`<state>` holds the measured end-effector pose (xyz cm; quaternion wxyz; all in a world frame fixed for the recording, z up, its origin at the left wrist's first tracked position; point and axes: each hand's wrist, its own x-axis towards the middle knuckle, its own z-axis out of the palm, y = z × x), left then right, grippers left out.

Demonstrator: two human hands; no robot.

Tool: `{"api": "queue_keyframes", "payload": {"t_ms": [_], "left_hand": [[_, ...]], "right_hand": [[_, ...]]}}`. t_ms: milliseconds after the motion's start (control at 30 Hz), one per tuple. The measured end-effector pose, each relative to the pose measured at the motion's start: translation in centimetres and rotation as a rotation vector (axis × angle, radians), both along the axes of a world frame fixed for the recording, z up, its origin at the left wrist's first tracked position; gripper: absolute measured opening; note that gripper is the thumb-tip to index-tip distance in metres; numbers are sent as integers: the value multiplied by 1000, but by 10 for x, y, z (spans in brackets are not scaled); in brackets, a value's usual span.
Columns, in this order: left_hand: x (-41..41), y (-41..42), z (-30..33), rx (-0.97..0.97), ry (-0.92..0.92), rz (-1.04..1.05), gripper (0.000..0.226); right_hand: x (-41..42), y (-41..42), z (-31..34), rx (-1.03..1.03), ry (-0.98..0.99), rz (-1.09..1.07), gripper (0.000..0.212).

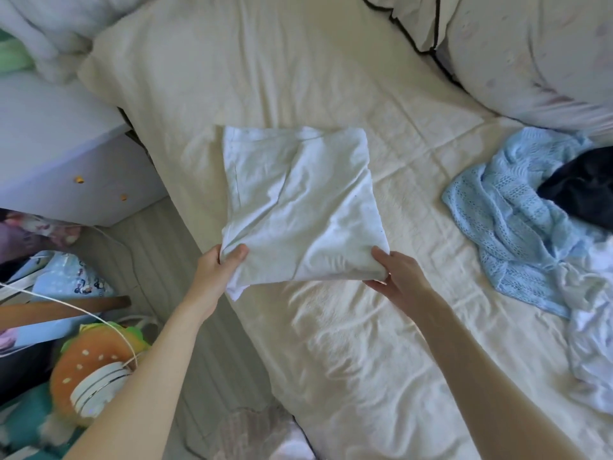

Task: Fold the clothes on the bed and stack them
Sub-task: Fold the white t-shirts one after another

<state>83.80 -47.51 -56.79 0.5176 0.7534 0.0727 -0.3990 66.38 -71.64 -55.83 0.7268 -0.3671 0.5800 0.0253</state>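
Observation:
A white garment [298, 207], folded into a rough square, lies on the cream bed sheet [365, 343] near the bed's left edge. My left hand [219, 270] pinches its near left corner, thumb on top. My right hand [398, 273] grips its near right corner, fingers under the fabric. At the right lies a light blue knitted garment [510, 234], unfolded, with a dark garment [583, 194] on top of it and crumpled white clothing [593, 343] below.
Pillows lie at the top right [537, 54] and top left [63, 31]. A white bedside cabinet [66, 151] stands left of the bed. The floor at the lower left holds a burger-shaped plush [96, 370], bags and a cord.

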Motion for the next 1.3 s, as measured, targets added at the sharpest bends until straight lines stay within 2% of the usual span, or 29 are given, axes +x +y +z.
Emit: {"api": "queue_keyframes", "payload": {"t_ms": [133,200,300,400,500,633,800,933,1000,1100,1167,1300], "left_hand": [[-43,5,25,53,197,18,30],[-72,15,34,122,299,-4,34],[-107,29,50,185,398,-5,36],[-105,24,79,192,325,19,32],[-73,-1,117,145,247,28,33],[-16,-55,181,11,306,46,16],[28,-113,262,-181,130,169,40],[39,-130,304,-337,-23,131,16],[39,-127,303,-376,-79,85,12],[22,-112,280,-410,-80,64,8],[0,-98,248,-394,1,128,16],[-63,-50,166,-149,244,161,36]], "right_hand": [[-39,9,28,4,133,8,14],[-68,24,38,81,236,-12,10],[-107,46,55,234,267,-113,7],[-116,45,79,242,219,-165,3],[-94,20,114,263,70,-236,4],[-44,-25,173,243,-88,-248,9],[14,-73,254,206,-269,-257,11],[24,-88,310,157,-392,-373,18],[15,-85,316,60,-390,-345,3],[-10,-72,294,-18,-306,-288,7],[-34,-53,267,12,-242,-297,7],[-94,0,188,136,-32,-363,6]]}}
